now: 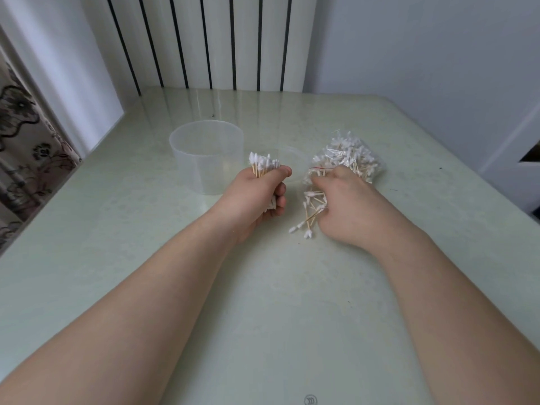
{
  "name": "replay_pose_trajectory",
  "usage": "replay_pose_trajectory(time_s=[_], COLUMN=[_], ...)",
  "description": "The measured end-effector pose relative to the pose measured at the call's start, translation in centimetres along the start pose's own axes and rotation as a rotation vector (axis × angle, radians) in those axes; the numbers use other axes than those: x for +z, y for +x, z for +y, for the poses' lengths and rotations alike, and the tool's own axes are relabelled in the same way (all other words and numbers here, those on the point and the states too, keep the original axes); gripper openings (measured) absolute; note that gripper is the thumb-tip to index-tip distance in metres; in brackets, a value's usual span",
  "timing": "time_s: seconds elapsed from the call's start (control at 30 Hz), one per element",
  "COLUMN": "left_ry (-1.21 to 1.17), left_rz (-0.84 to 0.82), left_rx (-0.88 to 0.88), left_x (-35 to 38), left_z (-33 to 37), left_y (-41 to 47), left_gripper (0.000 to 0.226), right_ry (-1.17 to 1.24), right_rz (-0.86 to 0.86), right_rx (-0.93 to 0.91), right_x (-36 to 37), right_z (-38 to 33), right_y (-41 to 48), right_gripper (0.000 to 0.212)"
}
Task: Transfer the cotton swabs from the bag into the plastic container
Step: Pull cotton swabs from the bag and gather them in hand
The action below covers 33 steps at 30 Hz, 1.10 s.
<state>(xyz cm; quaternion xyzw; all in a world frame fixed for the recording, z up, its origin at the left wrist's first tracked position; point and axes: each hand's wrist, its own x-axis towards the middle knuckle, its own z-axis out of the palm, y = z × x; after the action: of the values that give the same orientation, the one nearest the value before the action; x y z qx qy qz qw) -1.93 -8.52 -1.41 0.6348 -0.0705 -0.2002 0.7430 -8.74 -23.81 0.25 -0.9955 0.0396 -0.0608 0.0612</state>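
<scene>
- Table (146, 229), pale green glossy top, is carrying everything.
- Container (206, 154), translucent round plastic tub, is standing open, apparently empty, just beyond left hand (257, 197).
- Bag (347, 159), clear crinkled plastic, is lying right, swabs spilling out.
- Left hand is clenching upright bundle of wooden-stick cotton swabs (263, 165); best aligning tips before dropping in.
- Right hand (342, 206) is gathering loose swabs (309, 217); grasp unclear.

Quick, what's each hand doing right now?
Left hand: closed around an upright bundle of cotton swabs.
Right hand: fingers curled on loose swabs by the bag; grip unclear.

Left grip (257, 197) fisted, thumb up; right grip (347, 209) palm-down, fingers curled.
</scene>
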Motion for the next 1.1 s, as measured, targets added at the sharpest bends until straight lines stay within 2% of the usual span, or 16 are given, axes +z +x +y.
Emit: replay_pose_trajectory(time_s=[0.2, 0.33, 0.53, 0.83, 0.97, 1.1], left_ry=[0.006, 0.022, 0.03, 0.034, -0.07, -0.045], left_rz=[-0.008, -0.011, -0.009, 0.059, 0.107, 0.109], left_rx=[0.005, 0.012, 0.014, 0.076, 0.081, 0.114], left_x=[0.0, 0.0, 0.1, 0.3, 0.2, 0.3], left_z=[0.0, 0.0, 0.0, -0.1, 0.1, 0.0], left_y=[0.0, -0.1, -0.2, -0.2, -0.1, -0.1], left_gripper=[0.007, 0.009, 0.009, 0.01, 0.011, 0.012], right_ry=[0.059, 0.045, 0.036, 0.109, 0.198, 0.329], right_rz=[-0.094, -0.047, -0.066, 0.054, 0.142, 0.205], right_rx=[-0.035, -0.081, -0.161, -0.241, -0.204, -0.174], right_x=[-0.5, -0.6, 0.0, 0.4, 0.2, 0.1], right_z=[0.0, 0.5, 0.7, 1.0, 1.3, 1.2], right_y=[-0.3, 0.0, 0.2, 0.7, 0.9, 0.9], right_gripper=[0.054, 0.041, 0.029, 0.006, 0.008, 0.01])
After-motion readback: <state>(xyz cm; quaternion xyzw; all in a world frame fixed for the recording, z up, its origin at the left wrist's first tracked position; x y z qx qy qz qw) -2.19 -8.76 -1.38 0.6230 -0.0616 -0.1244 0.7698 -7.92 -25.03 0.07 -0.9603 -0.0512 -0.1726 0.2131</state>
